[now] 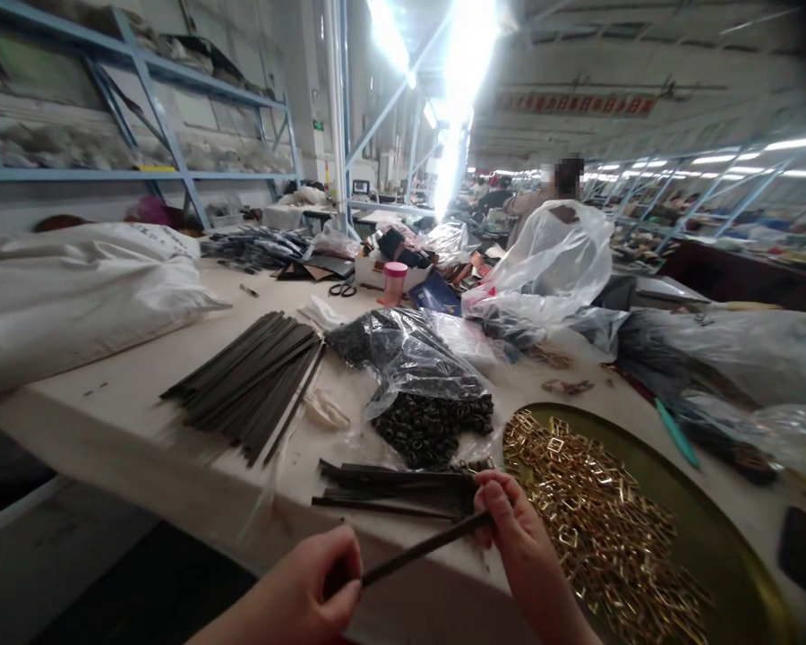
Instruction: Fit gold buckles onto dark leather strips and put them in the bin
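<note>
A narrow dark strap (424, 548) is stretched slantwise between my two hands, in front of the table's near edge. My left hand (319, 578) is closed around its lower end, at the bottom middle of the view. The upper end sits in the pinched fingers of my right hand (516, 528). Just beyond lies a small bunch of similar straps (390, 488). Behind that bunch, small black loops (433, 425) spill from a clear plastic bag (409, 354). To the right of my right hand is a round golden tray (725, 528) with a heap of gold metal buckles (597, 506).
A larger pile of dark straps (248, 381) lies on the table (127, 439) to the left. A white sack (73, 296) lies behind it. Farther back are scissors (342, 289) and a pink-lidded jar (394, 282). A turquoise tool (675, 430) is at right. A person (544, 202) is in the background.
</note>
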Motion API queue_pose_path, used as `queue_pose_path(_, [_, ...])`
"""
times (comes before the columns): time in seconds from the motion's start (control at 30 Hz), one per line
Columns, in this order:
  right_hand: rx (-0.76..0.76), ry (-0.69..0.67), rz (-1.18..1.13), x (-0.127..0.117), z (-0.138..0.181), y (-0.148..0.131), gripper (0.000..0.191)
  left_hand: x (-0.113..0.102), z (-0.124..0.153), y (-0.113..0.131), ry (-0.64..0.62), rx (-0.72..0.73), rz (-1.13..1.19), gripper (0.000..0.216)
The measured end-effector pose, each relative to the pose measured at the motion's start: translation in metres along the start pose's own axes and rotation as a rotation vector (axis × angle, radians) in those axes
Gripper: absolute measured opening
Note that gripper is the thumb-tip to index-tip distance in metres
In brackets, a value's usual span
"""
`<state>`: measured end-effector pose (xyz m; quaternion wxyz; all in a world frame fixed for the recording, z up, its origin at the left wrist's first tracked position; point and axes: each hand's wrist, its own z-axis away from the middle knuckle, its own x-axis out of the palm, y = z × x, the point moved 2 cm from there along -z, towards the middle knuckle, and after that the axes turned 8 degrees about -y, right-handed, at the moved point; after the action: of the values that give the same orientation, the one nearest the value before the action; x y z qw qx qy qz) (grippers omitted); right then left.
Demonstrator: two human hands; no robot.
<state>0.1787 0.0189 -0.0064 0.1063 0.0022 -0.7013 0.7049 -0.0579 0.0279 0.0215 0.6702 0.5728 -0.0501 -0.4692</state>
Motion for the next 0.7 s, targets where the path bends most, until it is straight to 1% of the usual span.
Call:
queue_pose_path(0.07, [0.069,-0.024,0.061,0.003,0.003,-0.001,0.038,0.018,-0.001,0.005,-0.104,-0.079,0.258,0.008])
queue_pose_path(0.17, [0.155,-0.116,0.111,0.013,0.012,0.004,0.041,0.033,-0.016,0.016,-0.213,-0.165,0.584,0.02])
queue_pose_path(0.23, [0.227,-0.174,0.071,0.02,0.018,0.011,0.042,0.039,-0.029,0.024,-0.256,-0.174,0.745,0.02])
queue_pose_path(0.3, [0.293,-0.2,-0.042,0.025,0.021,0.017,0.042,0.044,-0.039,0.029,-0.272,-0.175,0.879,0.018])
queue_pose_path(0.43, [0.402,-0.171,-0.275,0.025,0.02,0.027,0.033,0.05,-0.046,0.03,-0.305,-0.177,1.039,0.013])
queue_pose_path(0.6, [0.446,-0.182,-0.329,0.026,0.015,0.034,0.034,0.05,-0.049,0.03,-0.341,-0.154,1.13,0.015])
queue_pose_path(0.7, [0.493,-0.201,-0.348,0.031,0.015,0.038,0.037,0.049,-0.054,0.032,-0.331,-0.143,1.163,0.017])
